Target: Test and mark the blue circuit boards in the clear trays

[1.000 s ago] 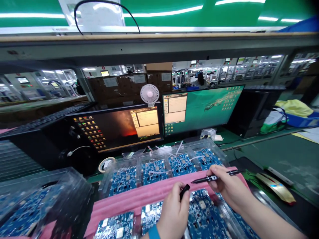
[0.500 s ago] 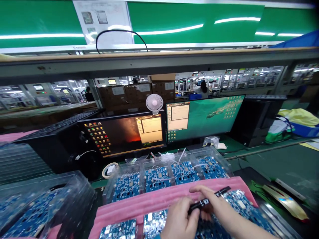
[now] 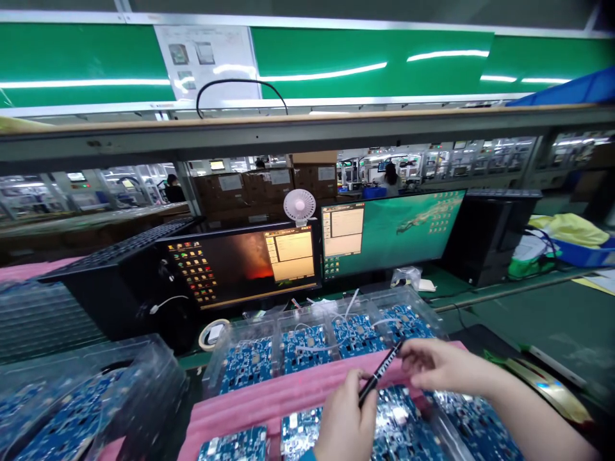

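Observation:
My left hand (image 3: 348,413) is closed around the lower end of a black marker pen (image 3: 379,373) with white lettering, which slants up to the right. Just beyond the pen's upper end, my right hand (image 3: 435,366) has its fingers curled inward. What those fingers hold, if anything, is hidden. Below both hands lie blue circuit boards (image 3: 403,422) in a clear plastic tray. A strip of pink foam (image 3: 288,390) crosses behind the hands, and more blue boards (image 3: 305,349) sit in tray compartments past it.
Two monitors (image 3: 240,269) stand at the back with a small white fan (image 3: 299,206) between them. Another clear tray (image 3: 144,358) of boards is at the left. A tape roll (image 3: 207,339) lies behind the boards. A gold-coloured curved object (image 3: 552,384) rests at the right.
My right hand has come off the pen's middle and shifted right and up. The pen, still in my left hand, now tilts more steeply. The camera view has tipped up slightly.

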A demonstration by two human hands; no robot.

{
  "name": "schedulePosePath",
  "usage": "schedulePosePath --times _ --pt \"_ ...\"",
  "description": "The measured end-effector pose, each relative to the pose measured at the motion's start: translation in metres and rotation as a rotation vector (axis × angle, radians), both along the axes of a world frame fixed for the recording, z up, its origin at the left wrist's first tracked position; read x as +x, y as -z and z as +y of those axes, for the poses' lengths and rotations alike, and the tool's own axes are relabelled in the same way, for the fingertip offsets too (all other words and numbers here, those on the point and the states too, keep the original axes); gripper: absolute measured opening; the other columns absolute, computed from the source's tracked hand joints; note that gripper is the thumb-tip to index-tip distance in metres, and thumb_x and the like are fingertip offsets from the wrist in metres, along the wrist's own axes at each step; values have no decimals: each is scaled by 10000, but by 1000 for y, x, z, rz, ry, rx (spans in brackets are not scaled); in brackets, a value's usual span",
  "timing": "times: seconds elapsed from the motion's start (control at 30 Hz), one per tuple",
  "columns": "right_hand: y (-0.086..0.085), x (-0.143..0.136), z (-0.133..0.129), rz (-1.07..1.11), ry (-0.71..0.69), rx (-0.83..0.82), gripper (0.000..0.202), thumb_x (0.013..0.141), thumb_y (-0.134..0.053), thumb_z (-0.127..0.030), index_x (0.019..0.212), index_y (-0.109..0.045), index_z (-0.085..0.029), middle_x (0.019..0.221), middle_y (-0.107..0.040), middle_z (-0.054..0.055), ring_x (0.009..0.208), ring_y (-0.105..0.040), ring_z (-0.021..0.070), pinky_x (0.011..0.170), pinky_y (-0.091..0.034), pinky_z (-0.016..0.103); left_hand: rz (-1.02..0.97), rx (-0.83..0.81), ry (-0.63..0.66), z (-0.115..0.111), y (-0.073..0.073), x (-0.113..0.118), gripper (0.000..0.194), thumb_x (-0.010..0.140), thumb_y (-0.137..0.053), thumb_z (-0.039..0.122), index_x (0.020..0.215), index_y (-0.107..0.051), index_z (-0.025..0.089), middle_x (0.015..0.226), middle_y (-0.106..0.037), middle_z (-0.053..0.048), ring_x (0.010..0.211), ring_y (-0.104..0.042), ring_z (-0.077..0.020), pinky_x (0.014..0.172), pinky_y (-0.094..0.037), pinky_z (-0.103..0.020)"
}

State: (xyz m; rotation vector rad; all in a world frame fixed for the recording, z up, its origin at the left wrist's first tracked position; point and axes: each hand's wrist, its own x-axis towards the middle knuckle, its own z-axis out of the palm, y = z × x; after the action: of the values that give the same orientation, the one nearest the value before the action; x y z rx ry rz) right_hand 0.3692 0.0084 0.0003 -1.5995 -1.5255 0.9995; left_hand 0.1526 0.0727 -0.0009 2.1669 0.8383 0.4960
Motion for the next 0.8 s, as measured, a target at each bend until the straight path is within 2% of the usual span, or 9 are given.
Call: schedulePosePath --times 0.07,0.1,0.2,0.37,0.67,0.8 --pt "16 24 8 -211 254 20 230 743 -483 -303 900 -553 -149 797 -600 37 712 -562 182 591 -433 232 119 23 -11 3 -1 0 190 804 -393 248 946 -506 192 871 -611 -40 790 -555 -190 685 -399 -277" --pt "25 34 14 -292 353 27 205 754 -479 -297 869 -558 -147 801 -602 48 730 -562 188 617 -427 241 177 44 -9 5 0 0 184 797 -399 240 933 -514 193 867 -613 -40 793 -556 -193 682 -395 -276" --pt "43 52 33 -478 514 29 157 757 -509 -276 828 -568 -150 858 -596 75 814 -546 221 703 -391 281 297 105 12 6 0 1 175 787 -403 226 910 -523 195 856 -618 -44 791 -563 -201 656 -388 -272" --pt "50 51 56 -665 564 2 171 781 -516 -287 874 -587 -162 844 -600 75 823 -548 241 667 -364 286 321 136 11 5 0 0 157 794 -384 233 882 -510 198 845 -625 -39 764 -572 -199 614 -383 -263" --pt "46 42 65 -803 586 -83 132 813 -473 -267 841 -582 -197 767 -602 20 732 -559 198 547 -331 241 336 148 -6 9 5 3 123 798 -405 251 849 -507 205 801 -618 -20 735 -571 -173 598 -377 -232" --pt "43 41 69 -849 577 -125 126 830 -469 -231 804 -569 -160 750 -580 26 710 -542 184 577 -364 257 343 165 1 9 7 3 115 801 -403 252 846 -502 212 796 -619 -11 728 -571 -171 581 -363 -229"
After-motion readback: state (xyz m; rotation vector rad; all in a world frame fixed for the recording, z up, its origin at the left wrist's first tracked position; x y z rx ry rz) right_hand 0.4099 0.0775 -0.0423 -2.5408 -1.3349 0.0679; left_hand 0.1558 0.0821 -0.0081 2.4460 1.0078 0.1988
